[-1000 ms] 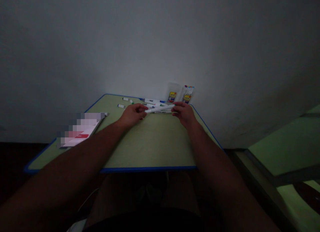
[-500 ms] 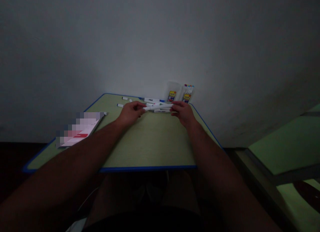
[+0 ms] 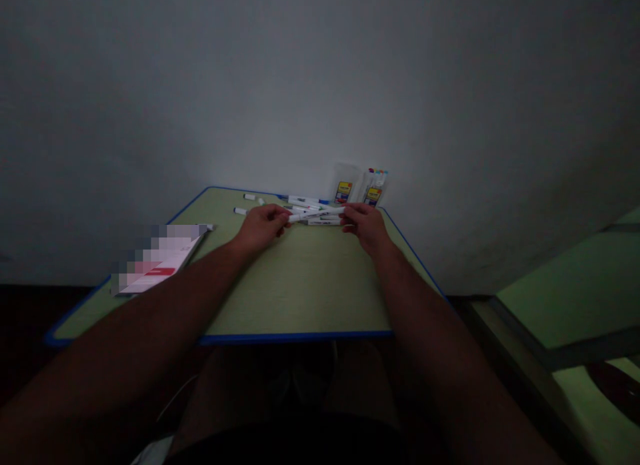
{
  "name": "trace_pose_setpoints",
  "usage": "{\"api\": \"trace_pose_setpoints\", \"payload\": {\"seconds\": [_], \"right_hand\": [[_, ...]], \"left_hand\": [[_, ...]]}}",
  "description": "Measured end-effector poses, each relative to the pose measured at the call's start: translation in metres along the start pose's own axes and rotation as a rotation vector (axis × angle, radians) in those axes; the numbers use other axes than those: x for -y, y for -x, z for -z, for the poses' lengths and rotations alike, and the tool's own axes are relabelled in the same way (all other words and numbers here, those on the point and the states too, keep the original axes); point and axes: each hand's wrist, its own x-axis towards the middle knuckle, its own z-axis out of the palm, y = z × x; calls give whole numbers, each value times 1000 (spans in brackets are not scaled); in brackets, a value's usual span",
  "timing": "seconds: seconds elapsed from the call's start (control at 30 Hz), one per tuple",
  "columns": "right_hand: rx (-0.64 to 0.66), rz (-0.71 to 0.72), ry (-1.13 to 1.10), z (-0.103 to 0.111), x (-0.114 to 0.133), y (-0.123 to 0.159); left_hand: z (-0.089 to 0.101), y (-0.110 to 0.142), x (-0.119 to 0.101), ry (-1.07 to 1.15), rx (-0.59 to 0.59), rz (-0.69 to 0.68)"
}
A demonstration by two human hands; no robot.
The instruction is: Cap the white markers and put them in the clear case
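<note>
Left hand (image 3: 261, 226): thumb and fingers pinched on the left end of a white marker (image 3: 315, 214). Right hand (image 3: 367, 226): fingers closed around its right end. Marker lies roughly level between the two hands, above the far part of the pale green table (image 3: 300, 285). Light poor; cannot tell whether a cap is seated or parted under the fingers.

Directly below and behind it: a loose pile of white markers (image 3: 306, 201), some crossing. To the left, near the far edge, short white cap-like pieces (image 3: 241, 211). Two clear pouches (image 3: 344, 193) lean on the wall (image 3: 300, 85), far right; the right-hand one shows coloured tips. Booklet (image 3: 165, 271), left side, well apart from the hands.

Risks, as judged: uneven pull from the two ends could make the marker slip or jerk, since each grip covers only an end. A sudden release could send a hand into the pile and set round barrels rolling. Left hand swinging outward could knock the cap-like pieces; right hand reaching farther could topple the pouches, which seem merely propped.
</note>
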Motion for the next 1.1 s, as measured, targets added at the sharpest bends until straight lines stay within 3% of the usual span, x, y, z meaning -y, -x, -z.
{"api": "trace_pose_setpoints", "payload": {"seconds": [0.17, 0.33, 0.67, 0.83, 0.97, 1.1], "right_hand": [[30, 46, 4, 1, -2, 0], [206, 184, -9, -4, -1, 6], [299, 192, 14, -7, -2, 8], [192, 153, 44, -6, -3, 5], [46, 36, 155, -4, -4, 2], [15, -76, 309, -3, -8, 0]], "left_hand": [[-1, -3, 6, 21, 28, 4], [-1, -10, 18, -63, 39, 28], [1, -15, 26, -163, 50, 2], [2, -13, 23, -155, 10, -44], [1, -6, 11, -97, -64, -121], [-3, 1, -2, -35, -54, -218]]}}
